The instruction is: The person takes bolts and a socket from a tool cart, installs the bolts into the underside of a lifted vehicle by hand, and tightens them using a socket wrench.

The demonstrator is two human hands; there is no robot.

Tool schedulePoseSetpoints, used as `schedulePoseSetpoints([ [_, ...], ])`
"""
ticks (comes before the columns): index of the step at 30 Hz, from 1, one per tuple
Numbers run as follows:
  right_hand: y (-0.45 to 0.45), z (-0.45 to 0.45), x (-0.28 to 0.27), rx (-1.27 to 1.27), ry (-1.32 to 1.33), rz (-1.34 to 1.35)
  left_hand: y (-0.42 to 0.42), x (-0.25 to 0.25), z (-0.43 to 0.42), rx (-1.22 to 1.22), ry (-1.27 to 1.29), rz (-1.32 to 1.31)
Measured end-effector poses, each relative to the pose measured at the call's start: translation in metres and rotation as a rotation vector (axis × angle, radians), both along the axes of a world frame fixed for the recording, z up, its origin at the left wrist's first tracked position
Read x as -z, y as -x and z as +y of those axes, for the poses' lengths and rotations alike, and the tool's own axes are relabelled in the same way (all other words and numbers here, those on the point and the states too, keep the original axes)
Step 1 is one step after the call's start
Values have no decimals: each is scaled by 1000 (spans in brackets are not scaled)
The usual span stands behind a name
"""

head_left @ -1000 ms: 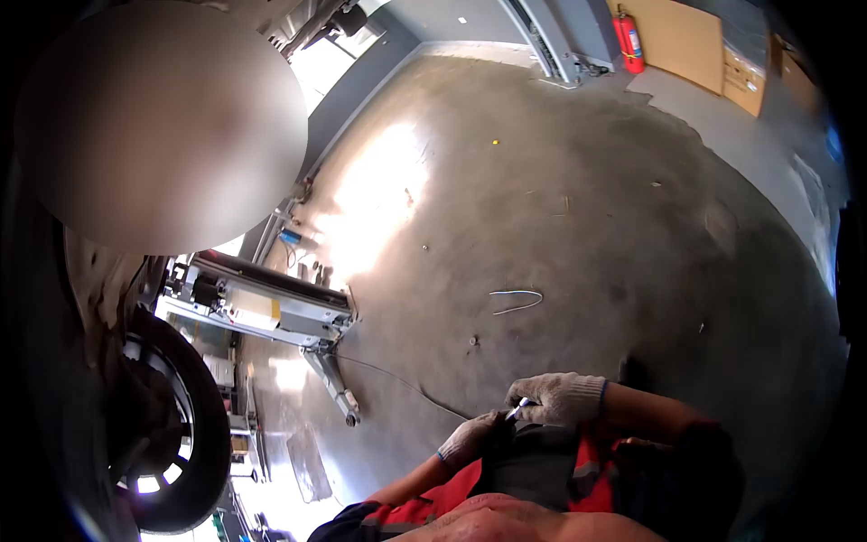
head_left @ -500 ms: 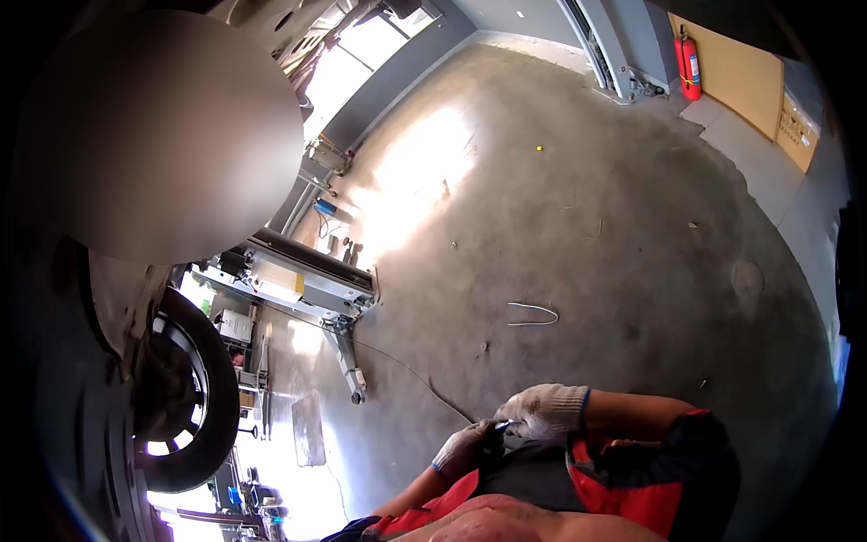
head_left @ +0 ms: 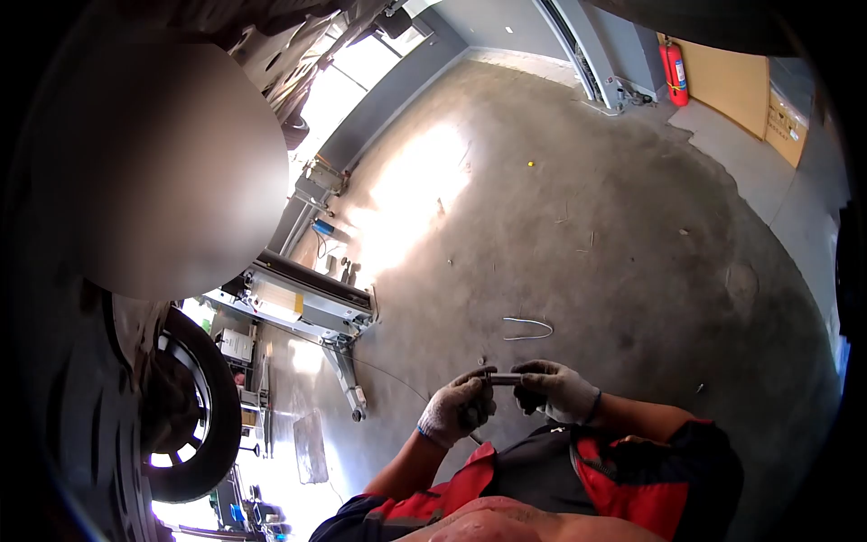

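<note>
Both my hands wear whitish knit gloves with dark, dirty palms. They are raised in front of my chest, facing each other. A short silvery metal rod lies level between them. My left hand is closed round its left end, and the fingers of my right hand pinch its right end. A thin dark hose runs across the floor to behind my left hand; a bit of it shows below that hand. Whether it joins what I hold is hidden.
A car wheel hangs at the left beneath a raised vehicle. A lift post and arm stand beyond it. On the concrete floor lies a bent wire. A fire extinguisher and cardboard box are at the far right.
My hands have risen away from my body and moved apart. The metal rod now shows between them; before, they were close together with only a small shiny bit visible.
</note>
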State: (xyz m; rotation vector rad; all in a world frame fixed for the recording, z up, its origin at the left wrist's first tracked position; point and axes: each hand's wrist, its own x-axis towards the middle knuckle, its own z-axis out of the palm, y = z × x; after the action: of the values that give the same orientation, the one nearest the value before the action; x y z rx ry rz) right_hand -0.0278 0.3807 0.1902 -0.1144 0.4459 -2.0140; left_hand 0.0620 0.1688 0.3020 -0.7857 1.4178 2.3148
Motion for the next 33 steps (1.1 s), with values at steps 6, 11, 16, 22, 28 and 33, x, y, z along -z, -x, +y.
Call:
schedulePoseSetpoints([
  [6, 38, -41, -40, 145, 277, -54, 27, -23, -11, 47, -12, 196],
  [11, 122, -86, -154, 437, 622, 319, 17, -8, -44, 51, -35, 95],
  [16, 176, -101, -292, 782, 587, 657, -14, 25, -66, 109, -59, -140],
  [22, 192, -118, -366, 910, 597, 704, -12, 37, -38, 16, -150, -61],
  [28, 199, -118, -381, 926, 537, 697, 3, 39, 18, -66, -112, -46],
  [33, 215, -109, -384, 963, 535, 812, -2, 52, 39, -156, -229, 19],
])
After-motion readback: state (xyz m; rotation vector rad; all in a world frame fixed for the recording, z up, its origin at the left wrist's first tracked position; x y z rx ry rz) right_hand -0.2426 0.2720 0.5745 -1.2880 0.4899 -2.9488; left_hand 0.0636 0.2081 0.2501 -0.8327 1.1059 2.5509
